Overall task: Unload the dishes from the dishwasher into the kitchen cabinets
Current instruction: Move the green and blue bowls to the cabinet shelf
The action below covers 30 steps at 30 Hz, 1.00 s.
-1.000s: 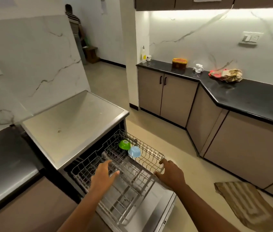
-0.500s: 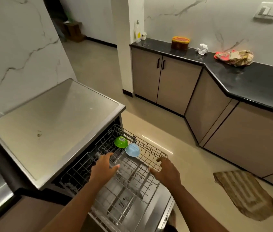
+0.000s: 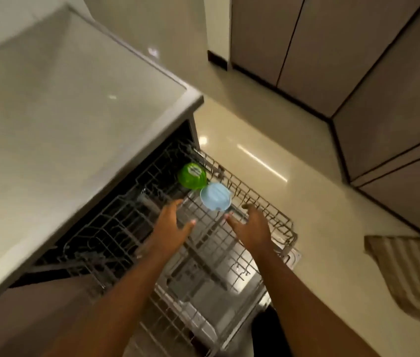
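A wire dishwasher rack is pulled out over the open dishwasher door. A green bowl and a light blue bowl sit upside down at the rack's far end, touching each other. My left hand hovers over the rack just left of the blue bowl, fingers spread and holding nothing. Just right of that bowl is my right hand, fingers relaxed and empty. Neither hand touches a bowl.
A steel dishwasher top fills the left. Brown lower cabinets run along the back and right wall across a glossy floor. A striped mat lies on the floor at the right.
The view has tilted down and closer to the rack. Both hands have let go of the rack's front and moved forward, to either side of the blue bowl.
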{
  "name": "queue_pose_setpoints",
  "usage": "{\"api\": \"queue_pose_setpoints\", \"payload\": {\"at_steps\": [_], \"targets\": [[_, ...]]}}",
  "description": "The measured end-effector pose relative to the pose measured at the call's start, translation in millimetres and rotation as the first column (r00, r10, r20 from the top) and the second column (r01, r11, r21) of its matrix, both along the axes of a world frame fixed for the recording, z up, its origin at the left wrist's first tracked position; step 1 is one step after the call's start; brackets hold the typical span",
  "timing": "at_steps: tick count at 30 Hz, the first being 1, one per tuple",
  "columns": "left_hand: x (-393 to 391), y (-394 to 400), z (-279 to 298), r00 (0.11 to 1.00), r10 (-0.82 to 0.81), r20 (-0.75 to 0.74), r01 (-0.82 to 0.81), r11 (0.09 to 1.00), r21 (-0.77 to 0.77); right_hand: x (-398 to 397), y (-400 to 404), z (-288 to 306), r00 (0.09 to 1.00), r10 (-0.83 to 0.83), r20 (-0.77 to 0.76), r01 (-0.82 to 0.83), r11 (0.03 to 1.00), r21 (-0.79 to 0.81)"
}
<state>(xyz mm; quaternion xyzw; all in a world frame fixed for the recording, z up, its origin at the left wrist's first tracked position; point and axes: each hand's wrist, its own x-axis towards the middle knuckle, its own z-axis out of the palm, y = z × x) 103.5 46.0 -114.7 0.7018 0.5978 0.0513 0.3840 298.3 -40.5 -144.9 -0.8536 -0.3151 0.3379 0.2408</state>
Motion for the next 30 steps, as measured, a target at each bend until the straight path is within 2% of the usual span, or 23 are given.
{"api": "queue_pose_setpoints", "payload": {"at_steps": [6,9,15,19,25,30], "targets": [[29,52,-69,0.998,0.054,-0.043,-0.05,0.994,0.097,-13,32,-77,0.997,0.053,0.053,-0.053,0.999,0.006],[40,79,-91,0.992,0.088,-0.091,-0.076,0.989,0.127,-22,41,-97,0.999,0.016,0.041,-0.016,1.0,0.008],[61,119,-125,0.985,0.007,-0.172,0.009,0.996,0.093,-34,59,-117,1.0,0.015,0.023,-0.015,0.999,0.031],[70,129,-146,0.982,0.007,-0.189,0.008,0.997,0.079,-33,64,-124,0.998,-0.015,-0.053,0.02,0.996,0.091],[67,137,-155,0.98,0.026,-0.198,0.017,0.976,0.216,-31,64,-130,1.0,-0.03,-0.011,0.031,0.99,0.141],[43,128,-145,0.987,0.022,-0.161,0.021,0.965,0.261,-33,61,-127,1.0,-0.017,-0.024,0.021,0.977,0.212]]}}
